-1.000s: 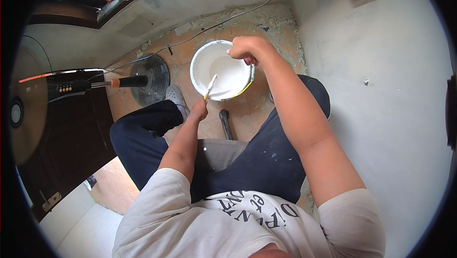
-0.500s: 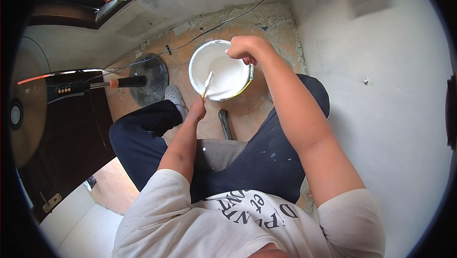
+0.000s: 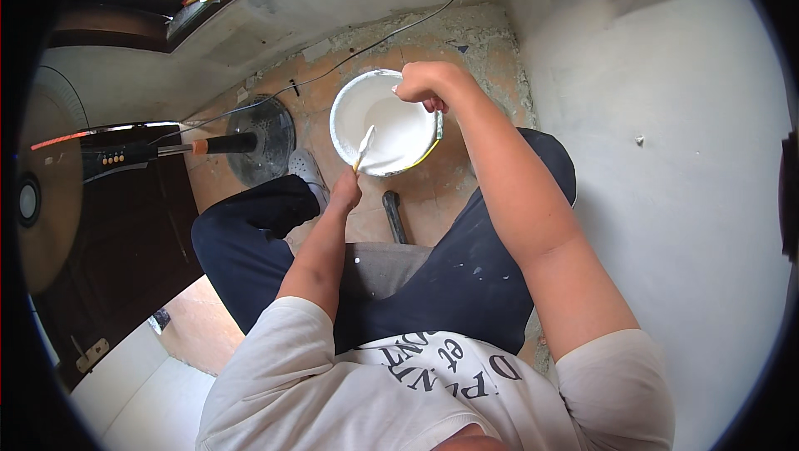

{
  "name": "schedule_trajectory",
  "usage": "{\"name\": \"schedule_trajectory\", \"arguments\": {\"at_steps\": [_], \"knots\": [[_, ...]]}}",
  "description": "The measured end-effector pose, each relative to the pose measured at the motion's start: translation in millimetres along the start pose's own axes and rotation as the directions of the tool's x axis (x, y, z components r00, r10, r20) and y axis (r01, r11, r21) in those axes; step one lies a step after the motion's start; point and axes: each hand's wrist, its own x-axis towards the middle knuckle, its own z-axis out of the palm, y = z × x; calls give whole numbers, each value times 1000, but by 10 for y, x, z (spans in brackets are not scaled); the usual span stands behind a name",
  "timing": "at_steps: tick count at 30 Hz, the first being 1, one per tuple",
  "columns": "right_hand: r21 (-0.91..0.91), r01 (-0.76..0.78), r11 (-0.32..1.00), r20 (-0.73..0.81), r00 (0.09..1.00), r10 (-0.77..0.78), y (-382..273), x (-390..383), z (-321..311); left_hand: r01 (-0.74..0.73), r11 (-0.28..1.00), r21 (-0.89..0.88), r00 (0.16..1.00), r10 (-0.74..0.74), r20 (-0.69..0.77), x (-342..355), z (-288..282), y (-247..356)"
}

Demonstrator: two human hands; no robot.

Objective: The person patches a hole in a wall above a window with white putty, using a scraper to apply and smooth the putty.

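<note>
"Bucket (image 3: 351,111): how many, and where?"
"One, with white liquid (image 3: 401,136) inside, near one pale shoe (image 3: 308,170), over orange floor tiles (image 3: 426,193)."
"What holds what?"
"Left hand (image 3: 345,190) grips one white-tipped stick (image 3: 364,150); right hand (image 3: 429,85) clasps the bucket's rim (image 3: 334,122)."

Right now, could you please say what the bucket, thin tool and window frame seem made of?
Bucket: probably plastic, smooth inside, judging by its evenly curved sides.
Thin tool: perhaps wood, from its tan handle; white coating hides its tip.
Window frame: likely wood, stained or painted, from its dark brown look.
</note>
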Motion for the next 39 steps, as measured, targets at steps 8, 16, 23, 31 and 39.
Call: {"name": "schedule_trajectory", "arguments": {"at_steps": [8, 16, 23, 31, 39], "knots": [[-2, -8, 1000, 4, 1000, 8, -2, -9, -2, 39, 999, 36, 999, -39, -10, -33, -41, 86], [2, -7, 1000, -12, 1000, 7, -8, -17, -4, 57, 995, 86, 993, -48, -107, -147, -180, 218], [-7, -6, 1000, -2, 1000, 6, -20, -17, -11, 82, 995, 52, 989, -75, -125, -125, -128, 230], [-5, -8, 1000, 2, 1000, 8, -18, -27, -11, 82, 993, 84, 992, -74, -101, -165, -180, 295], [-5, -7, 1000, -9, 1000, 7, -40, -52, -16, 71, 994, 81, 992, -62, -112, -158, -155, 263]]}}
